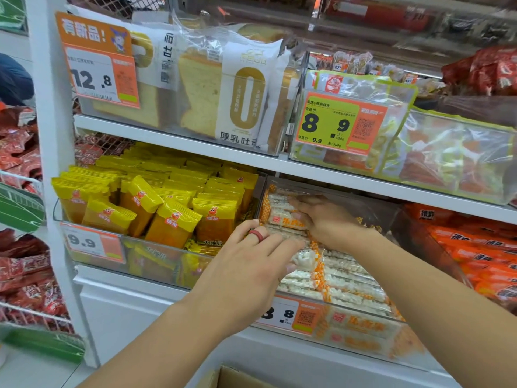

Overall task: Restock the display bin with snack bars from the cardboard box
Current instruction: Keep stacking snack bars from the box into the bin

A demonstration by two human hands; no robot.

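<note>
The snack bars (344, 278), in clear wrappers with orange ends, lie stacked inside the transparent display bin (363, 336) on the lower shelf. Both hands rest on top of the stack. The left hand (246, 264), with a red ring (258, 235), lies flat with fingers straight, pressing the bars. The right hand (324, 217) reaches deeper into the bin, fingers also extended and gripping nothing. A corner of the cardboard box (237, 378) shows at the bottom edge. Yellow packets (156, 208) fill the neighbouring bin on the left.
</note>
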